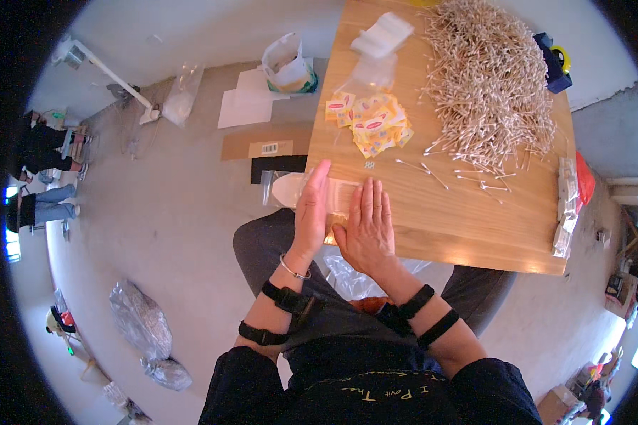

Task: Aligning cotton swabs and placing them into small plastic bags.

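My left hand [310, 212] stands on edge at the table's left corner, its fingers straight and together. Flat beside it lies my right hand [368, 230], fingers stretched out over the wood. A clear plastic piece [342, 193], perhaps a bag, shows between the two hands; its exact kind is hard to make out. Ahead of my hands is a heap of yellow-and-white printed cards [376, 124]. Several loose cotton swabs [483, 185] lie to the right, in front of a large pile of cotton swabs [489, 85].
Clear plastic bags [383, 35] lie at the table's far left. A dark blue holder with yellow tape [556, 64] is beyond the pile. White packets [566, 205] line the right edge. On the floor are a white bag [289, 65], cardboard [266, 146] and clear plastic sacks [140, 319].
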`<state>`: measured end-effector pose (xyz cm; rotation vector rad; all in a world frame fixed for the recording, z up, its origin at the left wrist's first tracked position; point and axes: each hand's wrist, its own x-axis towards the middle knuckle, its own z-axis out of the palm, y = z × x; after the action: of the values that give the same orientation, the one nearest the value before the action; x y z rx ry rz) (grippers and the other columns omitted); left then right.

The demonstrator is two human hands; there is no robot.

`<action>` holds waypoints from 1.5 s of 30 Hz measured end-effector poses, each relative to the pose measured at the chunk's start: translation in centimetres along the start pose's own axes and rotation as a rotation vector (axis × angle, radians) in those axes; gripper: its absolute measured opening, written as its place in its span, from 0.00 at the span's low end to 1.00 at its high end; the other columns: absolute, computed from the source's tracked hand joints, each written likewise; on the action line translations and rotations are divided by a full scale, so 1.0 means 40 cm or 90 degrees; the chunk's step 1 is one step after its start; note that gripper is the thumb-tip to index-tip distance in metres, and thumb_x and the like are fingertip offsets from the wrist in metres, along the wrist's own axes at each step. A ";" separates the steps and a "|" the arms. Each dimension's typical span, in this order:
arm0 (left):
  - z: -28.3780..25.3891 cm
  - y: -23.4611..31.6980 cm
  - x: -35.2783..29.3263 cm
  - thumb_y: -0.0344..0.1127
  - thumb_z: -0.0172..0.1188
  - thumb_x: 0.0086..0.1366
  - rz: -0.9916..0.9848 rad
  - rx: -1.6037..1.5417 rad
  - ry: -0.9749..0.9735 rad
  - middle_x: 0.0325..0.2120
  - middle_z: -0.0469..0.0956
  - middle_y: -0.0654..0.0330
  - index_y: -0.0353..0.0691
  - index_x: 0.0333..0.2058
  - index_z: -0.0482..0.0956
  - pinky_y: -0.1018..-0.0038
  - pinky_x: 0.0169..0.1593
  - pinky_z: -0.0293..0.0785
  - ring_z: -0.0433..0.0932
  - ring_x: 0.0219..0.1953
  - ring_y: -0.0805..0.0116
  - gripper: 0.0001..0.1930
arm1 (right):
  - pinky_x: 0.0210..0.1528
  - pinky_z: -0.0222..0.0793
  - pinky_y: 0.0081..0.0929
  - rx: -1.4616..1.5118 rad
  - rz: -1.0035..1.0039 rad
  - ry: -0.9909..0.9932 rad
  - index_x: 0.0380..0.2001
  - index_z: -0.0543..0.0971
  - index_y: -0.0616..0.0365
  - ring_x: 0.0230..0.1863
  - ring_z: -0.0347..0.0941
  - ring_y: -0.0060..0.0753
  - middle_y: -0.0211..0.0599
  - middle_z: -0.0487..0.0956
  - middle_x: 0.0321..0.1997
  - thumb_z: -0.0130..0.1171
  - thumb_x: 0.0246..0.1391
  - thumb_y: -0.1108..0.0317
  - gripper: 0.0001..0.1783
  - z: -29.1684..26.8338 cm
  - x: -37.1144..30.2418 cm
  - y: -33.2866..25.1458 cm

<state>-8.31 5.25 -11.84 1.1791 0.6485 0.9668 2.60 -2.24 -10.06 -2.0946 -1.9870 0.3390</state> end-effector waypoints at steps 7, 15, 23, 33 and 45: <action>0.002 -0.013 0.003 0.49 0.33 0.74 0.021 0.003 0.027 0.66 0.52 0.47 0.29 0.64 0.53 0.66 0.70 0.39 0.48 0.69 0.59 0.30 | 0.72 0.31 0.49 -0.012 0.017 0.015 0.61 0.55 0.77 0.72 0.37 0.63 0.67 0.47 0.69 0.42 0.57 0.49 0.41 0.016 0.014 -0.022; 0.012 -0.004 0.000 0.52 0.34 0.73 0.011 -0.008 0.048 0.67 0.48 0.46 0.27 0.64 0.49 0.64 0.71 0.35 0.44 0.70 0.58 0.34 | 0.72 0.31 0.49 -0.011 0.029 0.028 0.61 0.55 0.78 0.72 0.37 0.64 0.67 0.47 0.69 0.40 0.58 0.50 0.40 0.023 0.015 -0.027; 0.009 -0.008 0.003 0.51 0.34 0.73 0.018 -0.013 0.083 0.65 0.52 0.48 0.29 0.63 0.53 0.66 0.70 0.39 0.48 0.69 0.60 0.32 | 0.72 0.31 0.49 0.015 0.018 0.023 0.62 0.54 0.77 0.72 0.38 0.64 0.65 0.47 0.69 0.41 0.59 0.52 0.39 0.022 0.015 -0.034; -0.004 0.034 -0.013 0.43 0.44 0.72 0.005 -0.069 0.115 0.64 0.58 0.50 0.31 0.62 0.58 0.65 0.69 0.45 0.54 0.67 0.59 0.26 | 0.72 0.32 0.49 0.044 0.031 0.033 0.62 0.53 0.77 0.72 0.38 0.63 0.65 0.47 0.69 0.44 0.55 0.52 0.42 0.028 0.014 -0.047; -0.198 0.174 0.058 0.29 0.68 0.42 0.074 0.981 -0.238 0.57 0.67 0.55 0.36 0.56 0.66 0.56 0.70 0.41 0.54 0.66 0.56 0.38 | 0.71 0.30 0.51 0.034 -0.007 0.032 0.62 0.49 0.78 0.72 0.35 0.65 0.68 0.45 0.69 0.48 0.54 0.52 0.45 0.032 0.037 -0.061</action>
<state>-15.85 11.50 -7.30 2.6696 1.0380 0.1399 -0.03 -0.64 -10.49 -2.0387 -1.9402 0.3305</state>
